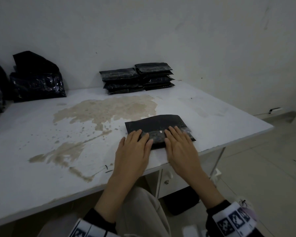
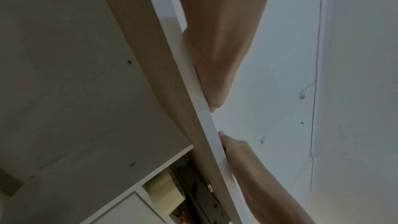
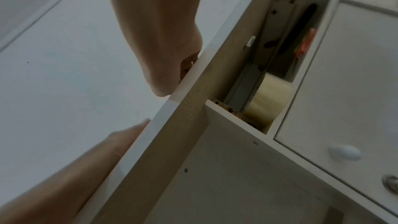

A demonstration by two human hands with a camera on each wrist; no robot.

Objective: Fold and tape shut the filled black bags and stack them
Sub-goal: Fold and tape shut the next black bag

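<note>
A flat black bag (image 1: 156, 123) lies near the front right edge of the white table (image 1: 217, 115) in the head view. Its near part looks folded over, with a small white mark in the middle. My left hand (image 1: 137, 141) presses flat on the bag's near left part. My right hand (image 1: 176, 139) presses flat on its near right part. All fingers lie straight and close together. Two stacks of finished black bags (image 1: 121, 81) (image 1: 154, 76) stand side by side against the back wall. The wrist views show only the heels of my hands at the table edge.
Big crumpled black bags (image 1: 36, 77) lean on the wall at the far left. A worn brown patch (image 1: 106, 108) spreads over the table's middle. Under the tabletop, an open slot holds a roll of clear tape (image 3: 269, 101) beside a white drawer front (image 3: 355, 91).
</note>
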